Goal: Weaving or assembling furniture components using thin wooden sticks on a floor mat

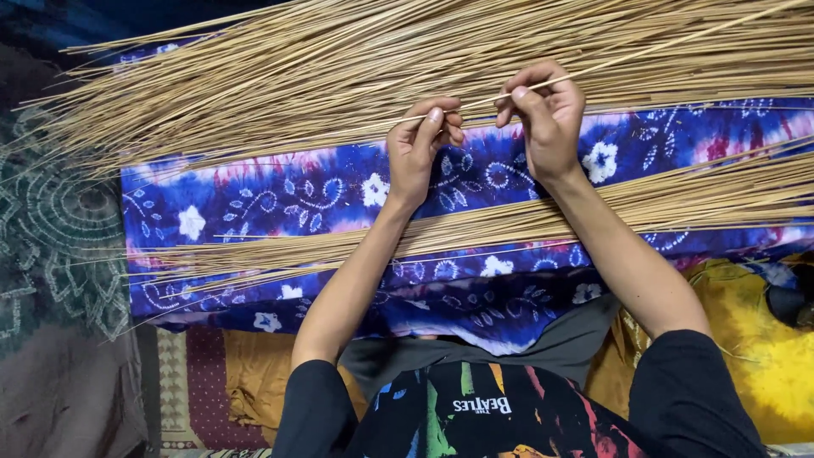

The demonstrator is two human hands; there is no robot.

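Breakage is the main risk: the thin stick [483,100] spans between both hands above the blue patterned cloth [280,199], just in front of the large pile of sticks [339,76]. The left hand [420,148] pinches one end between thumb and fingers; the right hand [547,114] pinches further along. Bending it too sharply could snap it, and a loose pinch could drop it into the nearer bundle [509,220].

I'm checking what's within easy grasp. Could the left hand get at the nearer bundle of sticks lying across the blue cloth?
Probably yes. The left hand pinches one thin stick, and the nearer bundle lies uncovered just below it, under the forearms.
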